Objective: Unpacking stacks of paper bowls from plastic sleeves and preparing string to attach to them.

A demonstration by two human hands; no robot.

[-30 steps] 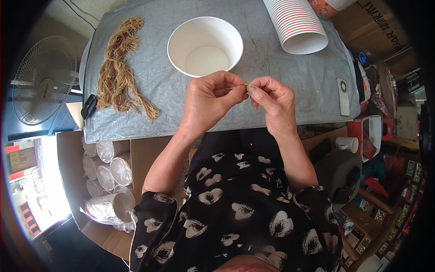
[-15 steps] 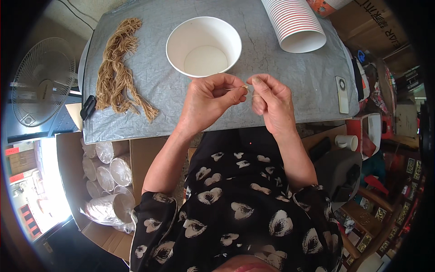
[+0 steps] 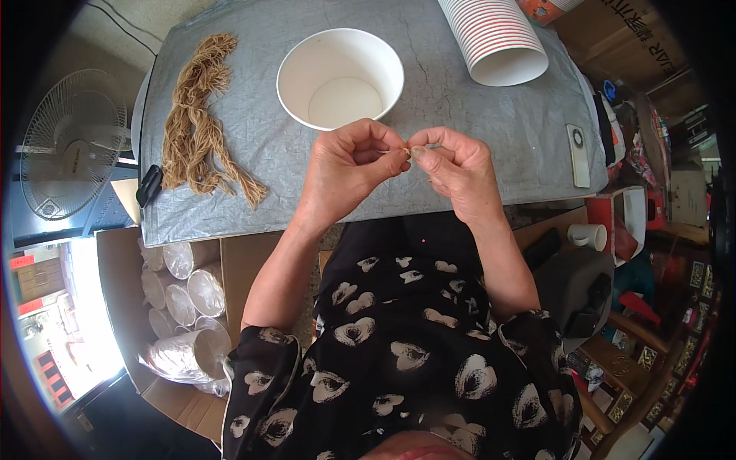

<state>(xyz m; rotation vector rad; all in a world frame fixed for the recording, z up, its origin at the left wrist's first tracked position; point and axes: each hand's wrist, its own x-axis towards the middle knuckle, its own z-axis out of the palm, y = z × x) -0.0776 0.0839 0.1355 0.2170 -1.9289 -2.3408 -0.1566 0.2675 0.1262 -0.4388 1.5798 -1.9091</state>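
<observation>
strand (image 3: 405, 151): mostly hidden between fingertips | cup stack (image 3: 494, 34): cut off by top edge

Single head-worn fisheye, looks steeply down from above the person's torso. Grey-covered table (image 3: 491, 115) sits at top of frame, forearms enter from below, hands near centre. Close range, edges bend at rim.

Two hands pinch a short tan twine piece over a grey table.

Left hand (image 3: 349, 169) & right hand (image 3: 456, 165) meet fingertip to fingertip on the twine piece (image 3: 406, 151), just below an empty white paper bowl (image 3: 340, 78). Twine bundle (image 3: 198, 126) lies far left; stacked cups (image 3: 494, 38) top right.
</observation>
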